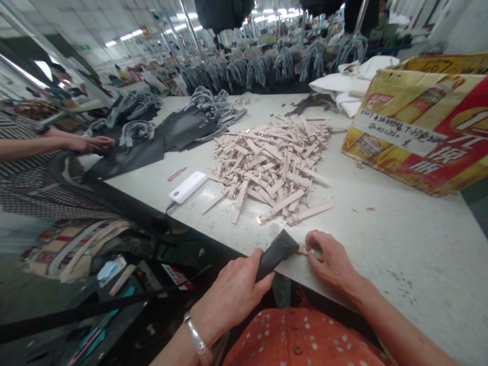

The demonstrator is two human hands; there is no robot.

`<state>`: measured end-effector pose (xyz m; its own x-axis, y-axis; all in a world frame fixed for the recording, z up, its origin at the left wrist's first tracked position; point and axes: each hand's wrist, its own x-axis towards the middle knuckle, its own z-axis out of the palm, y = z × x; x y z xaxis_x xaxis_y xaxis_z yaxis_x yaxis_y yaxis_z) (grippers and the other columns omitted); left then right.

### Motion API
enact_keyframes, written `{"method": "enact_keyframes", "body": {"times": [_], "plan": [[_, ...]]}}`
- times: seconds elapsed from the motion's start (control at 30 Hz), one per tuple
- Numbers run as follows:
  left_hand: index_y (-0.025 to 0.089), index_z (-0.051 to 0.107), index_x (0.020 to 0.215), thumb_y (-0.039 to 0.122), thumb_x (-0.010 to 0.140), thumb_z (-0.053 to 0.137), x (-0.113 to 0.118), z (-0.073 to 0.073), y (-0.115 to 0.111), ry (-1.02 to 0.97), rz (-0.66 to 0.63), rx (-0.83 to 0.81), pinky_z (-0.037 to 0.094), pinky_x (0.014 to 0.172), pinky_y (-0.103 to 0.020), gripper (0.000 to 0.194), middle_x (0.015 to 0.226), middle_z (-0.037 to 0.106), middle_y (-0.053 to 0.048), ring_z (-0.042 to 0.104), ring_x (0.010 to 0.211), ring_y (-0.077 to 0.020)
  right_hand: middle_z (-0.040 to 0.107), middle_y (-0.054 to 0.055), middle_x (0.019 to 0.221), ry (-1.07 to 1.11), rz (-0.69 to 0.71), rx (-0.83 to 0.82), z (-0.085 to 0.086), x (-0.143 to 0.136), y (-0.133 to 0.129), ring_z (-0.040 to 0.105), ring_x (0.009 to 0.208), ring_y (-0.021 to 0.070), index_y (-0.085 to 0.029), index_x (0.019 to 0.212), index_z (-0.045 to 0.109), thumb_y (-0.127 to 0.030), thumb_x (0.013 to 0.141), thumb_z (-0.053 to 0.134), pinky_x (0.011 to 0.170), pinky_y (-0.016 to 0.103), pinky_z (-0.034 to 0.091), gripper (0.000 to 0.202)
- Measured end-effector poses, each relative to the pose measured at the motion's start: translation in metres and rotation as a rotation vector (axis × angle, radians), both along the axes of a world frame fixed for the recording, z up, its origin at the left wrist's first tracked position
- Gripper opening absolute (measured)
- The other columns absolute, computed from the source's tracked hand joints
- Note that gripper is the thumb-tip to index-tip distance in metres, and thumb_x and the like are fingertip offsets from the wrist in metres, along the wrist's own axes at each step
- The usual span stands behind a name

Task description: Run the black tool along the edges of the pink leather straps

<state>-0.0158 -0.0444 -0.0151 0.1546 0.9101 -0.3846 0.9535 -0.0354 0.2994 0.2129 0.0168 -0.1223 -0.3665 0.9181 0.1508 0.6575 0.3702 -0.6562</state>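
Observation:
My left hand [234,287] is closed around a dark, leather-like folded piece [277,253] near the table's front edge. At the far end of that piece, my right hand [332,262] pinches a small light strap with metal on it [303,250]. The strap touches the dark piece; most of it is hidden by my fingers. Just beyond my hands lies a heap of beige straps with gold-coloured buckles [267,168].
A white power bank [188,187] with a cable and a small red tool [177,173] lie left of the heap. Black panels with wrapped handles [183,127] lie further back. A yellow-red carton [419,127] stands at right. Another person's hands [89,144] work at far left.

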Motion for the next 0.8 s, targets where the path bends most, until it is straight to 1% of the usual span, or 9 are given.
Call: {"method": "enact_keyframes", "body": {"times": [0.13,0.27,0.4,0.57,0.67,0.8], "plan": [[0.022,0.049,0.100,0.047,0.088,0.036,0.013,-0.001,0.015,0.021,-0.008,0.016,0.044,0.066,-0.031,0.030,0.083,0.067,-0.005,0.065,0.081,-0.0251,0.058,0.001,0.078,0.006,-0.007,-0.004,0.001,0.001,0.000,0.050,0.074,0.0180,-0.021,0.080,0.049,-0.011,0.067,0.050,0.069,0.029,0.036,0.016],[0.020,0.049,0.099,0.045,0.088,0.037,0.019,-0.003,0.023,0.066,0.017,0.033,0.043,0.065,-0.029,0.030,0.082,0.066,-0.006,0.066,0.081,-0.0242,0.057,0.001,0.078,0.017,-0.006,0.004,0.002,0.002,-0.002,0.050,0.075,0.0179,-0.021,0.079,0.049,-0.013,0.069,0.052,0.069,0.029,0.037,0.013],[0.022,0.050,0.100,0.048,0.088,0.036,0.006,-0.004,0.014,0.044,0.049,0.029,0.043,0.067,-0.029,0.031,0.082,0.066,-0.005,0.065,0.083,-0.0239,0.057,0.001,0.078,0.028,-0.001,0.003,0.002,0.002,-0.002,0.050,0.074,0.0175,-0.020,0.079,0.050,-0.015,0.071,0.052,0.069,0.029,0.037,0.009],[0.025,0.051,0.105,0.048,0.087,0.039,-0.017,0.001,0.001,-0.016,0.008,-0.014,0.043,0.069,-0.027,0.032,0.085,0.065,-0.003,0.063,0.084,-0.0212,0.057,0.001,0.075,0.009,0.015,-0.010,0.003,0.004,0.000,0.050,0.072,0.0172,-0.020,0.078,0.052,-0.016,0.073,0.053,0.067,0.028,0.036,0.007],[0.026,0.053,0.106,0.048,0.085,0.043,-0.018,0.004,0.005,0.015,-0.050,-0.010,0.043,0.072,-0.028,0.032,0.085,0.064,-0.003,0.062,0.084,-0.0210,0.058,0.001,0.076,0.012,0.038,-0.004,0.005,0.005,0.001,0.050,0.073,0.0170,-0.020,0.078,0.053,-0.015,0.073,0.053,0.068,0.029,0.036,0.007],[0.025,0.055,0.099,0.046,0.085,0.041,-0.009,0.006,0.019,0.053,-0.110,0.009,0.043,0.067,-0.027,0.029,0.082,0.064,-0.003,0.062,0.078,-0.0208,0.060,0.001,0.079,0.039,0.059,-0.012,0.006,0.006,0.002,0.052,0.075,0.0169,-0.020,0.079,0.054,-0.014,0.073,0.052,0.070,0.029,0.038,0.009]]}}
